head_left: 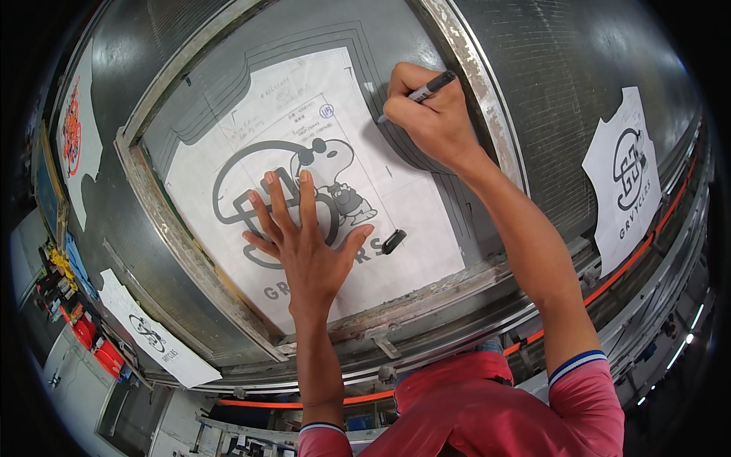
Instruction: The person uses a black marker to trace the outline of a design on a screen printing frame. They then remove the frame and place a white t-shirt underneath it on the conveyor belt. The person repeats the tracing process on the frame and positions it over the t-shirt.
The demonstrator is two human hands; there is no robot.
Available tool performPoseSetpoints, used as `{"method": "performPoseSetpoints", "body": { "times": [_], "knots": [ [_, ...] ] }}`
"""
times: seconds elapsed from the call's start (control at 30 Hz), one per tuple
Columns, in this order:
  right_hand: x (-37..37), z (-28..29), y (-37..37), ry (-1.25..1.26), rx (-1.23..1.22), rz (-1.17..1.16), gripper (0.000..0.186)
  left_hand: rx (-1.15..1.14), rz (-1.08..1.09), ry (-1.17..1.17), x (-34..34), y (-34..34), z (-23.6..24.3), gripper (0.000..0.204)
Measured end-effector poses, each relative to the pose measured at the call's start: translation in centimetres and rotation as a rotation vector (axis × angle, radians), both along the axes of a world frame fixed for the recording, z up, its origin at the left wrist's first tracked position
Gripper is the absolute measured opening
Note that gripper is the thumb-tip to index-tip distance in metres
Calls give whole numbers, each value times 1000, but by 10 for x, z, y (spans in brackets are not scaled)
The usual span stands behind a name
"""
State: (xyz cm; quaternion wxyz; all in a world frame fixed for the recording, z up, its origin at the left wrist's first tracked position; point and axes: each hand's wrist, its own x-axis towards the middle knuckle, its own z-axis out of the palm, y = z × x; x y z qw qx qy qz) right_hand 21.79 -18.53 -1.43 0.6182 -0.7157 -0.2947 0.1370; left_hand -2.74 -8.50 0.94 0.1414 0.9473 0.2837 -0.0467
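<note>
A white paper pattern [411,259], cut like a shirt piece and printed with a cartoon dog and grey lettering, lies inside a framed screen [487,84]. My left hand [304,244] rests flat on its print with the fingers spread. In my right hand [430,114] is a marker pen [432,87], gripped like a pencil, its tip at the grey surface just right of the paper's edge. Several nested dark outlines [304,44] run around the pattern. A black pen cap [394,242] lies on the paper by my left thumb.
Similar printed paper pieces lie outside the frame: one on the right [618,202], one at lower left [152,335] and one with red print [82,152] at far left. A metal rail with an orange strip [525,340] runs along the near edge. Red items [108,358] stand at lower left.
</note>
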Motion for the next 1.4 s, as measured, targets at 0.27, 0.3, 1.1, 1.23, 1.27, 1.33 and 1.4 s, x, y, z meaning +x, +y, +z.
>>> {"method": "performPoseSetpoints", "body": {
  "times": [0.27, 0.3, 1.1, 1.23, 1.27, 1.33, 1.4],
  "knots": [
    [0, 3, -2, 13, -27, 46, 24, 20, -9, 11, 0, 0, -1, 115],
    [0, 3, -2, 23, -31, 51, 24, 20, -9, 10, 0, 0, -1, 115],
    [-1, 7, -11, -37, -146, 182, 18, -44, 9, -36, 0, 1, -2, 111],
    [-2, 8, -13, -32, -141, 189, 19, -52, 17, -32, 1, 0, -1, 112],
    [-3, 9, -13, -21, -135, 192, 19, -55, 22, -30, 2, 0, 0, 112],
    [-3, 10, -13, -19, -130, 202, 19, -19, 20, 1, 2, -1, 1, 114],
    [-3, 8, -15, -35, -133, 211, 19, -1, 14, 14, 2, -1, 2, 115]
  ]
}}
